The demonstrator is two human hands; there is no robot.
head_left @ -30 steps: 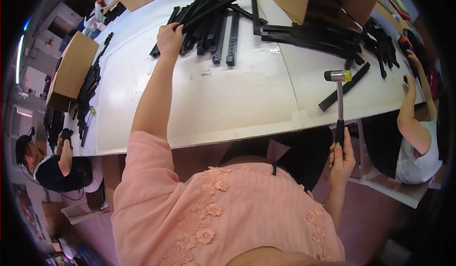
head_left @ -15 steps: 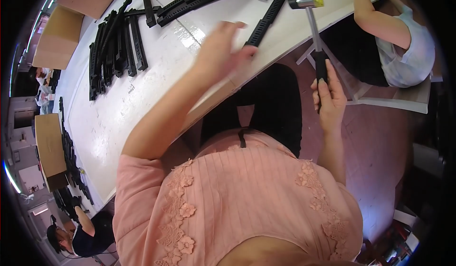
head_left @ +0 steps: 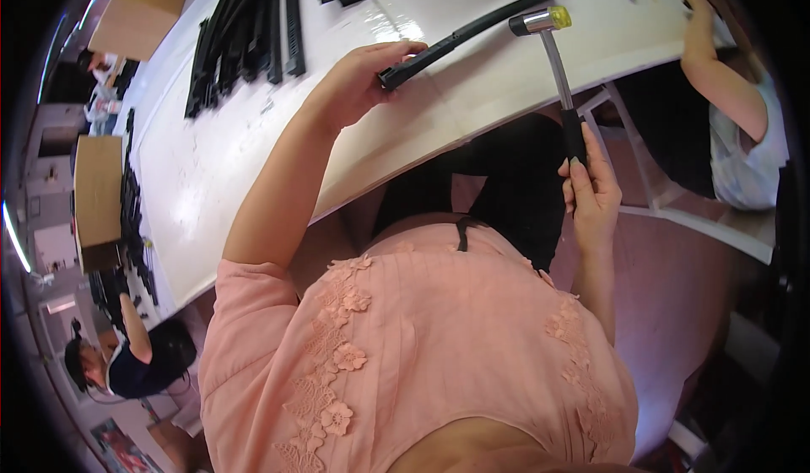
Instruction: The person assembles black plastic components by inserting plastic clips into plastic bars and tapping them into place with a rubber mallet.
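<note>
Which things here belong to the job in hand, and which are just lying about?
In the job:
black bar, end in left hand
hammer, in right hand
probably the bars heaped on the table

Apparently just lying about:
cardboard boxes, left side

No text, number or sign can be read
</note>
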